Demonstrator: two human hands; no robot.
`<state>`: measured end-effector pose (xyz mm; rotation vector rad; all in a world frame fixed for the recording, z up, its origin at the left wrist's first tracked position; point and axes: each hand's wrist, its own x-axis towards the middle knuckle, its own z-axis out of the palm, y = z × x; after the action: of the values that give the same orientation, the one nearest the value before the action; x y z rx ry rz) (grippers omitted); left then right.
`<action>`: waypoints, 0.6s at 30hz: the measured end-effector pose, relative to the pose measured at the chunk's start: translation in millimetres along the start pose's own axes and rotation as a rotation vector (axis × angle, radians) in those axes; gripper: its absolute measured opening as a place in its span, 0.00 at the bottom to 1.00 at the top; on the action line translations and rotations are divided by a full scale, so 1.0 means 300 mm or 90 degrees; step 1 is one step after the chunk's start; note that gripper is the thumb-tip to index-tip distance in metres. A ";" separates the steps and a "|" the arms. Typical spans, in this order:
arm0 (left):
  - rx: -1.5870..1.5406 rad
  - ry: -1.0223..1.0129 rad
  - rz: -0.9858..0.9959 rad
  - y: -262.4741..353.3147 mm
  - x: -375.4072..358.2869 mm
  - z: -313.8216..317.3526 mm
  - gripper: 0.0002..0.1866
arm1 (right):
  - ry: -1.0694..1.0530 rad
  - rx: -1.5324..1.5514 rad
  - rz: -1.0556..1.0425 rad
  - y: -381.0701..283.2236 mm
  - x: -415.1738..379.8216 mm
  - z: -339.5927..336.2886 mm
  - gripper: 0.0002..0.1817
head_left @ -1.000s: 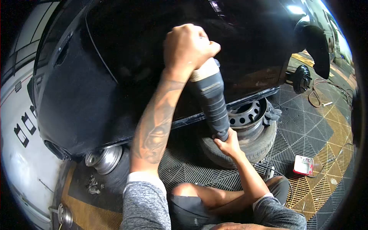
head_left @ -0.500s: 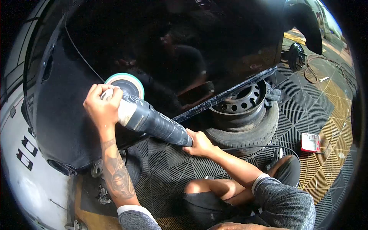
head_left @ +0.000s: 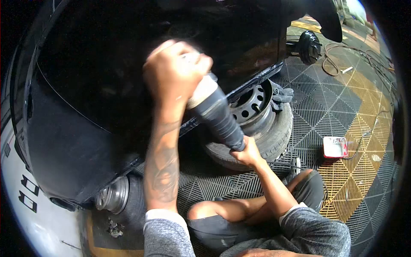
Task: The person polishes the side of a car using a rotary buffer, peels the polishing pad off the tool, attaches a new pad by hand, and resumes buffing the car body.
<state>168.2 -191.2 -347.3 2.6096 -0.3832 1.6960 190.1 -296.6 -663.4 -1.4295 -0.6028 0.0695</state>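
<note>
A polisher (head_left: 220,118) with a dark, ribbed body is pressed up near the glossy black car panel (head_left: 107,73). My left hand (head_left: 175,70), a little blurred, is wrapped over the polisher's front end, and its fingers are closed. At the rear end of the machine, my right hand (head_left: 248,153) grips the handle. The polisher's round pad is hidden behind my left hand and forearm, so its contact with the panel cannot be seen.
Beneath the car's lower edge lies a tyre (head_left: 280,143) with a steel rim (head_left: 267,122) and a grey cloth-like bundle (head_left: 282,94) on it. A red-and-white tub (head_left: 335,147) sits on the tiled floor (head_left: 321,107). Another wheel (head_left: 113,195) is at lower left; a hose (head_left: 329,64) lies at right.
Both hands have carried the polisher to the right across the panel, the left one also upward. The pad, visible before, is now covered. The whole view has shifted somewhat.
</note>
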 end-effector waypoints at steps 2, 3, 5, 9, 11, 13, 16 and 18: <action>-0.027 0.007 0.030 0.070 0.049 0.130 0.11 | 0.061 -0.018 0.015 0.072 0.005 -0.062 0.19; -0.020 0.017 0.048 0.108 0.070 0.187 0.12 | 0.083 -0.037 0.035 0.089 0.007 -0.086 0.16; -0.014 0.021 0.081 0.161 0.103 0.278 0.12 | 0.119 0.053 0.067 0.103 0.009 -0.094 0.12; -0.022 0.019 0.043 0.181 0.053 0.321 0.09 | 0.141 0.080 0.045 0.150 -0.017 -0.018 0.08; -0.010 0.005 0.063 0.132 -0.011 0.271 0.09 | 0.084 0.088 0.113 0.243 -0.051 0.043 0.08; -0.051 -0.010 0.040 0.082 -0.086 0.173 0.08 | 0.058 0.061 0.091 0.207 -0.091 0.118 0.09; -0.017 0.002 0.006 -0.016 -0.191 0.041 0.06 | 0.005 0.015 0.049 0.201 -0.129 0.244 0.17; -0.016 0.003 -0.009 -0.087 -0.253 -0.044 0.07 | -0.042 -0.050 0.062 0.194 -0.147 0.313 0.20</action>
<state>132.6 -148.9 -406.8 2.5842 -0.3820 1.6810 130.2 -219.5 -731.5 -1.5377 -0.5946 0.1724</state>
